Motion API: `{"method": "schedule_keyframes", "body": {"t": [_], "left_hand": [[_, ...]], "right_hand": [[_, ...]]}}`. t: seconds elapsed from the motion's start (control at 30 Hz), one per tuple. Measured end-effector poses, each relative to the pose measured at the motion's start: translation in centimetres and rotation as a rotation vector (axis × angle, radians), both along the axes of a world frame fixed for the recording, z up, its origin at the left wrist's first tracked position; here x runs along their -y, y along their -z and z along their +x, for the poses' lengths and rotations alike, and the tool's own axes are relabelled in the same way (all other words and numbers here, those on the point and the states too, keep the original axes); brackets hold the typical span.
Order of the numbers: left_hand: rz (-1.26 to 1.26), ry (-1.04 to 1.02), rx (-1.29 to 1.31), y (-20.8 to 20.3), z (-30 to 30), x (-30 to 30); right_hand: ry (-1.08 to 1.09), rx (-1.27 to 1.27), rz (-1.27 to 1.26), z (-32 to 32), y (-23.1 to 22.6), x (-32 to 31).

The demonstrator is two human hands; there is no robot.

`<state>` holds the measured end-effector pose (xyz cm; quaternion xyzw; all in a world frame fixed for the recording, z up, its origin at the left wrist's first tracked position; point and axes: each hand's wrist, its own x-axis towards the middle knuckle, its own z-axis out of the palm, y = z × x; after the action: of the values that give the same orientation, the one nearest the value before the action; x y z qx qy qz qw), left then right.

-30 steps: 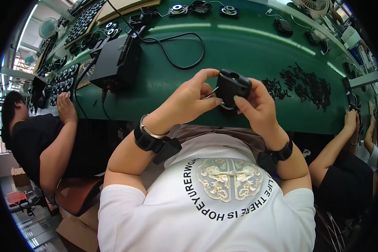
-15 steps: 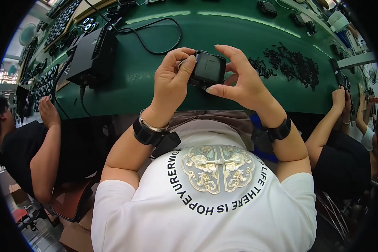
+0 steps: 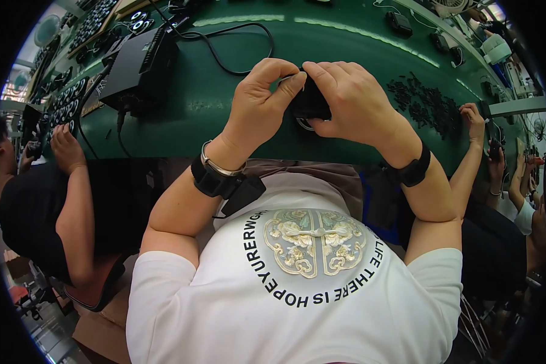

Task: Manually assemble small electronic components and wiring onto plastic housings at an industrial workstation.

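A black boxy device (image 3: 312, 104) with rounded corners is held up over the green table, between my two hands. My right hand (image 3: 361, 100) wraps its right side, fingers over the top and thumb along the lower edge. At its upper left corner, the thumb and forefinger of my left hand (image 3: 256, 100) are pinched together; whether a small part sits between those fingertips is hidden. Part of a shiny rounded piece (image 3: 305, 124) shows under the device. Most of the device's faces are covered by my fingers.
To the left stands a black power box (image 3: 138, 76), its black cable (image 3: 267, 37) looping behind my hands. Small black parts (image 3: 428, 106) lie scattered at right. Beside them is a co-worker's hand (image 3: 473, 124); another co-worker's hand (image 3: 67, 148) rests at the left table edge.
My right hand has closed from a loose, spread hold to a wrap around the device. The device has turned and shifted slightly right. A co-worker's hand at right has moved toward the scattered parts.
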<state>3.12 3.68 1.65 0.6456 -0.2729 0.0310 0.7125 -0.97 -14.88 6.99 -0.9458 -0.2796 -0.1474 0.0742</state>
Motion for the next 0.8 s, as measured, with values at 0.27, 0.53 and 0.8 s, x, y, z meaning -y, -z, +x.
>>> {"method": "schedule_keyframes", "body": {"t": [0.27,0.53,0.8], "left_hand": [[-0.230,0.077,-0.206,1.6,-0.4,0.2],[-0.352,0.392,-0.447,0.5,1.0,-0.3],[-0.491,0.328,-0.724,0.4,-1.0,0.4]], "right_hand": [[-0.108,-0.146,0.024,0.3,0.1,0.6],[-0.164,-0.160,0.192,0.3,3.0,2.8],[-0.148,-0.200,0.248,0.5,3.9,3.6]]}}
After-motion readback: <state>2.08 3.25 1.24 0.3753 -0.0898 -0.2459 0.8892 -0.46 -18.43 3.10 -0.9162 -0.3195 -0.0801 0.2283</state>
